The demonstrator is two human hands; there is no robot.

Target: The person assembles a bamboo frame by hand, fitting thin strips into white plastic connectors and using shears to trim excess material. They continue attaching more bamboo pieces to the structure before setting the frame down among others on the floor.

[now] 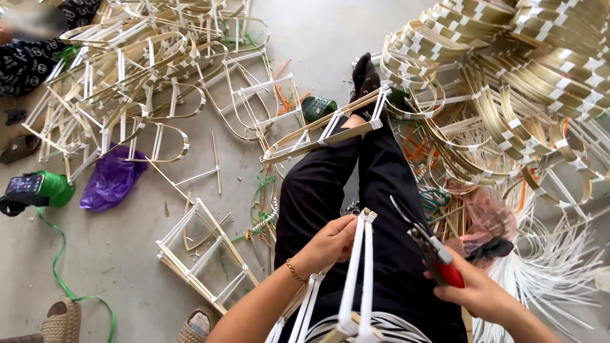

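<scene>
Seen from above, over outstretched legs in black trousers (356, 190) on a grey concrete floor (127, 254). Left hand (330, 242), wrist bent and wearing a thin bracelet, fingers curled around one white slat of a narrow bamboo-and-white-strip frame (359, 273) standing upright over the lap. Right hand (480, 293), lower right, clenched around the red handles of a pair of pliers (432, 251), thin jaws angled up and left, near the frame but not touching it (whether the jaws are parted is hard to make out). Lower end of the frame cut off by the bottom edge; both forearms cropped too. Another frame (327, 132) resting across the shins, by a dark-socked foot (365, 76). Heaps of finished frames (127, 70) upper left, coiled bamboo hoops (508, 70) upper right, loose white strips (553, 273) at right. Purple bag (111, 181), green spool (54, 188) and phone (24, 185) at left. Blurred figure in the top-left corner, mostly out of view.
</scene>
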